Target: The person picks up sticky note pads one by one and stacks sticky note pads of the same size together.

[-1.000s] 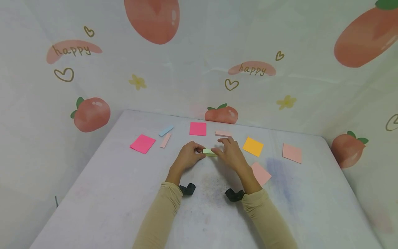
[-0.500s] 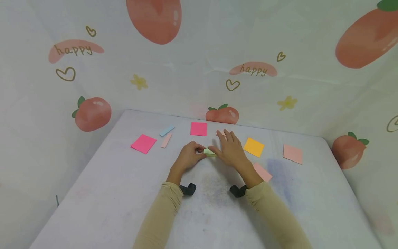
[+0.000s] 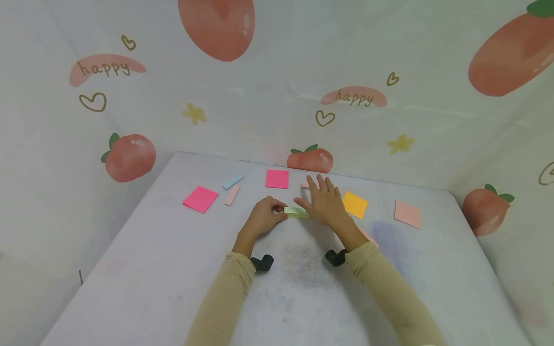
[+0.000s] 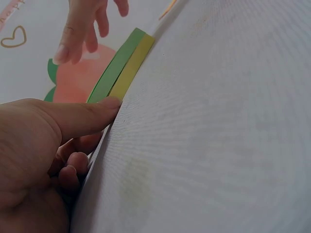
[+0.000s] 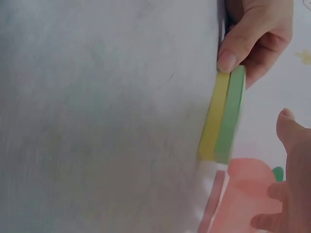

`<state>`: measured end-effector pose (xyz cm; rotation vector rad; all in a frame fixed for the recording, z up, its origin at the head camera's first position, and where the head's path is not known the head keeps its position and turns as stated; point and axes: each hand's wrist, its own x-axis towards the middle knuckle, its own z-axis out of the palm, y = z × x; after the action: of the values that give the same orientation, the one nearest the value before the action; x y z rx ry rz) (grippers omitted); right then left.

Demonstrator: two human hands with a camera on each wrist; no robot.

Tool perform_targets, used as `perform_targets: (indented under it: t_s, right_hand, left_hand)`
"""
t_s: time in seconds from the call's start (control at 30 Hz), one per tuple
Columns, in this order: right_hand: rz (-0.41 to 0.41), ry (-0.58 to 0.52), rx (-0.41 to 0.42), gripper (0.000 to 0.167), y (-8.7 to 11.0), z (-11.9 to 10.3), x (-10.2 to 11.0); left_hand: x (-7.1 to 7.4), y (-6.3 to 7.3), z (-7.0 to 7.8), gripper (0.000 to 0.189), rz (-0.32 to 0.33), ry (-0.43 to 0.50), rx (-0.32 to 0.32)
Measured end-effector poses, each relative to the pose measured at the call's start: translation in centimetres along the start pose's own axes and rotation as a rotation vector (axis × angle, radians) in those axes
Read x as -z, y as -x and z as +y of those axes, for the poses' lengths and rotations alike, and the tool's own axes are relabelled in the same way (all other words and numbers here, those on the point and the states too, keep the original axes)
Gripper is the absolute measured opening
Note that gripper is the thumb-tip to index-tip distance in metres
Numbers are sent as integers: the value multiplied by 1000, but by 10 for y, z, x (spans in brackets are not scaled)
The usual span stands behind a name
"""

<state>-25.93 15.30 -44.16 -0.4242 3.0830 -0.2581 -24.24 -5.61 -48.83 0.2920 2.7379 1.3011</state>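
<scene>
Green strip point(image 4: 117, 68): end behind left hand point(image 4: 41, 131); right hand point(image 3: 325, 204) partly hides pink strip point(image 3: 305, 186).

Near nine o'clock, the left hand point(image 4: 39, 141) holds the near ends of a green strip point(image 4: 116, 67) and a yellow strip point(image 4: 132, 67). At eleven o'clock, the right hand point(image 4: 80, 23) is apart from them.

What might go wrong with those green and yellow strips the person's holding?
The left hand pinches the green strip and yellow strip near just one end, so their other ends might slip apart. The right hand is open close by, so it could bump them. In the head view it also partly hides a pink strip, which might get nudged.
</scene>
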Motion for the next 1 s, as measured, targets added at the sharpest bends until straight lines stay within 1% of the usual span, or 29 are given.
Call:
perform_targets:
  t_s: [0.13,0.37,0.7,0.9,1.0]
  right_hand:
    - [-7,5,-11,88,-4,6,-1]
    - [-32,48,-41,88,-10,14,1]
    - [-72,81,-36,87,-19,24,4]
    - [-130,80,-61,88,-27,27,-1]
    - [-142,79,-70,86,-30,28,-1]
  left_hand:
    - [0,0,0,24,0,-1,0]
    - [0,1,1,23,-3,-6,4]
    - [-1,1,1,24,-3,-2,11]
    - [0,2,0,24,-4,3,19]
    - [1,1,0,24,-4,6,14]
